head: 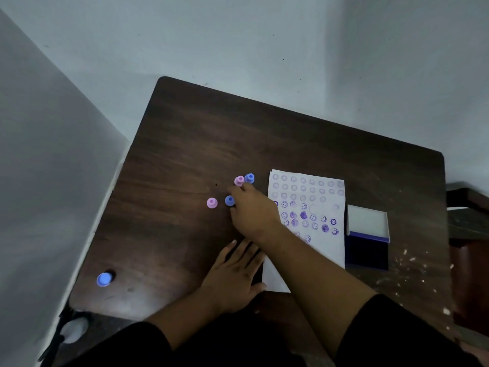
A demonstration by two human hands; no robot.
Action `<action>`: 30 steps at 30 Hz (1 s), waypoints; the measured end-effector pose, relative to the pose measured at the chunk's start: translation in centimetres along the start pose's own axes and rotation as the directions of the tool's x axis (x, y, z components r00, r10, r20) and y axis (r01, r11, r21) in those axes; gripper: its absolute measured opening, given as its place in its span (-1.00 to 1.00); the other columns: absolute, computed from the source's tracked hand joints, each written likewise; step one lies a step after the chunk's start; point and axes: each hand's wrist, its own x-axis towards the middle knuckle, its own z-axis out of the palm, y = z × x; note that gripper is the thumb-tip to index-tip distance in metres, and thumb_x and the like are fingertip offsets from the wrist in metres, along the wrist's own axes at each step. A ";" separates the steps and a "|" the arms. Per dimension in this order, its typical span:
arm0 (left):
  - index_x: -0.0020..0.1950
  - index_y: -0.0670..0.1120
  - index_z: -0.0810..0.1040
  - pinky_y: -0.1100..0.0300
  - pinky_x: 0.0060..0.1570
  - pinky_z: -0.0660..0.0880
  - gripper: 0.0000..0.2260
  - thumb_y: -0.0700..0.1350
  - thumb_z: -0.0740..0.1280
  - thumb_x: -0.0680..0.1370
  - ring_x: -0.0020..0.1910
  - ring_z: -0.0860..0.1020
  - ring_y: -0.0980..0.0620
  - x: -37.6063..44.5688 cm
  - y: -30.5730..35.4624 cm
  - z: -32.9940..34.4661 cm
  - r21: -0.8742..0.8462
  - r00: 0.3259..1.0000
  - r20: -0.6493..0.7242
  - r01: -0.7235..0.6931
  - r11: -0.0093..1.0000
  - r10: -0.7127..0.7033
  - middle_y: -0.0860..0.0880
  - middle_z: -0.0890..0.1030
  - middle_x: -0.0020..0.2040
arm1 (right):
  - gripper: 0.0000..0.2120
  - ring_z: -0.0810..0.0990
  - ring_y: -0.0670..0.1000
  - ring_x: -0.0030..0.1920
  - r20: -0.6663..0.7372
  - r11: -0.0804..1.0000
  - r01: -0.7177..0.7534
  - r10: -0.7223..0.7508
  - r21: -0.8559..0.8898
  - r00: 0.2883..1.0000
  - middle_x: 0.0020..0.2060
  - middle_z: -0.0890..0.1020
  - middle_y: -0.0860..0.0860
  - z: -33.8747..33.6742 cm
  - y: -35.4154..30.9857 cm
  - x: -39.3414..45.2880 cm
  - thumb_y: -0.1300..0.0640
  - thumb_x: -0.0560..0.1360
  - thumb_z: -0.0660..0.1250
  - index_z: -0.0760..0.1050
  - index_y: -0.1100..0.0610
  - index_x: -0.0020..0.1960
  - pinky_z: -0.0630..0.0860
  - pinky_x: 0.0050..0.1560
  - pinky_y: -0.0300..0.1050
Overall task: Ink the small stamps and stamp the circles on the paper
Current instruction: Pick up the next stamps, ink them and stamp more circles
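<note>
Head | right hand reaches across at stamps | left hand flat

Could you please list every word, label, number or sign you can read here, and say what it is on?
None: no readable words, labels or numbers anywhere.
paper: only stamped purple smiley faces and printed circles, no lettering.
ink pad: no visible label.
stamps: too small to show any marking.
</note>
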 end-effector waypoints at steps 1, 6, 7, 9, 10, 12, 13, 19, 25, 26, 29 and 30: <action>0.63 -0.04 0.23 -0.10 0.55 -0.06 -0.32 0.33 0.15 0.63 0.65 0.11 -0.05 0.0 0.0 0.0 -0.002 1.000 -0.002 0.001 1.000 -0.001 -0.07 0.35 0.61 | -0.57 0.61 0.12 0.19 -0.007 1.000 -0.002 0.002 -0.001 1.000 0.44 0.46 0.04 -0.1 0.2 -0.2 0.16 0.59 0.32 0.41 0.00 0.44 0.62 0.10 0.08; 0.68 0.04 -0.15 -0.05 0.56 -0.20 -0.25 0.33 0.10 0.64 0.67 -0.20 0.02 0.0 0.1 -0.6 -0.028 1.000 0.000 0.004 1.000 -0.004 -0.01 -0.04 0.71 | -0.67 0.62 0.11 0.10 -0.079 0.999 -0.019 0.017 -0.026 0.997 0.20 0.57 0.04 -1.0 2.5 -1.5 0.10 0.58 0.29 0.48 0.02 0.34 0.61 0.05 0.10; 0.67 0.08 -0.24 -0.04 0.56 -0.26 -0.25 0.33 0.06 0.65 0.64 -0.31 0.06 0.1 0.1 -0.8 -0.024 1.000 0.003 -0.003 1.000 0.003 0.03 -0.19 0.70 | -0.77 0.62 0.10 0.06 -0.088 0.998 -0.039 0.035 -0.045 0.996 0.12 0.60 0.05 -1.2 3.3 -1.7 0.08 0.58 0.30 0.53 0.05 0.22 0.60 0.03 0.07; 0.65 0.10 -0.33 -0.02 0.54 -0.34 -0.26 0.34 0.01 0.65 0.59 -0.44 0.11 0.1 0.2 -1.2 -0.034 0.999 0.052 -0.004 0.999 0.006 0.10 -0.38 0.65 | -0.83 0.63 0.10 0.00 -0.080 0.993 -0.087 0.081 -0.079 0.994 -0.02 0.65 0.05 -1.8 4.9 -2.0 0.04 0.58 0.31 0.61 0.09 0.05 0.59 0.02 0.03; 0.65 0.10 -0.34 -0.02 0.54 -0.36 -0.26 0.34 0.00 0.65 0.58 -0.46 0.11 0.1 0.3 -1.4 -0.031 0.998 0.064 -0.001 1.000 0.003 0.11 -0.41 0.64 | -0.81 0.64 0.11 -0.02 -0.076 0.990 -0.106 0.099 -0.096 0.992 -0.05 0.67 0.06 -2.0 5.7 -2.0 0.03 0.58 0.30 0.65 0.09 0.02 0.59 0.02 0.02; 0.65 0.10 -0.35 -0.01 0.55 -0.37 -0.26 0.35 -0.01 0.65 0.57 -0.47 0.11 0.1 0.4 -1.5 -0.020 0.997 0.082 0.011 1.000 -0.009 0.11 -0.41 0.64 | -0.79 0.66 0.13 -0.05 -0.078 0.984 -0.142 0.134 -0.111 0.988 -0.06 0.71 0.08 -2.5 7.0 -1.9 0.07 0.58 0.30 0.70 0.10 0.03 0.59 0.03 0.01; 0.65 0.11 -0.35 -0.01 0.55 -0.38 -0.26 0.35 -0.02 0.65 0.57 -0.47 0.11 0.2 0.4 -1.5 -0.016 0.996 0.092 0.014 1.000 -0.012 0.11 -0.41 0.64 | -0.79 0.66 0.13 -0.06 -0.077 0.980 -0.167 0.159 -0.107 0.984 -0.06 0.72 0.08 -2.7 7.4 -1.7 0.10 0.58 0.30 0.71 0.09 0.04 0.61 0.04 0.01; 0.65 0.11 -0.36 -0.03 0.55 -0.36 -0.26 0.36 -0.02 0.65 0.57 -0.48 0.11 0.3 0.3 -1.6 -0.003 0.992 0.129 0.012 1.000 -0.011 0.12 -0.43 0.64 | -0.72 0.68 0.11 0.08 -0.061 0.975 -0.207 0.202 -0.079 0.977 0.12 0.71 0.11 -4.2 7.1 0.5 0.27 0.58 0.31 0.66 0.11 0.23 0.60 0.17 -0.04; 0.65 0.10 -0.36 -0.01 0.55 -0.36 -0.26 0.35 -0.01 0.66 0.57 -0.47 0.10 0.2 0.4 -1.6 -0.006 0.993 0.113 0.019 1.000 -0.019 0.12 -0.43 0.64 | -0.89 0.57 0.01 -0.03 0.036 0.978 -0.186 0.190 -0.090 0.981 0.10 0.64 0.04 -5.5 4.0 4.1 0.17 0.52 0.45 0.62 0.03 0.03 0.54 0.04 -0.10; 0.65 0.10 -0.36 -0.02 0.55 -0.36 -0.25 0.35 -0.01 0.66 0.57 -0.47 0.10 0.2 0.4 -1.6 -0.011 0.994 0.107 0.019 1.000 -0.018 0.12 -0.43 0.64 | -0.88 0.55 -0.02 -0.02 -0.057 0.991 -0.125 0.122 -0.044 0.991 0.06 0.62 0.00 -5.1 3.6 3.7 0.15 0.52 0.43 0.61 0.01 0.04 0.51 0.01 -0.13; 0.65 0.11 -0.37 -0.01 0.55 -0.38 -0.25 0.33 0.01 0.66 0.57 -0.47 0.11 0.1 0.5 -1.6 -0.041 0.994 0.105 0.014 0.999 -0.009 0.13 -0.45 0.63 | -0.78 0.53 -0.04 0.07 -0.154 0.989 0.130 -0.119 0.064 0.981 0.09 0.58 -0.04 -3.9 2.0 2.5 0.07 0.55 0.38 0.61 0.01 0.18 0.54 0.06 -0.09; 0.65 0.10 -0.36 0.00 0.55 -0.38 -0.25 0.33 0.02 0.66 0.58 -0.46 0.11 0.1 0.4 -1.5 -0.045 0.997 0.079 0.008 0.999 -0.005 0.12 -0.43 0.63 | -0.76 0.53 -0.01 0.11 -0.138 0.976 0.214 -0.208 0.029 0.968 0.10 0.59 -0.03 -3.4 1.4 2.3 0.03 0.55 0.37 0.61 0.00 0.20 0.55 0.09 -0.04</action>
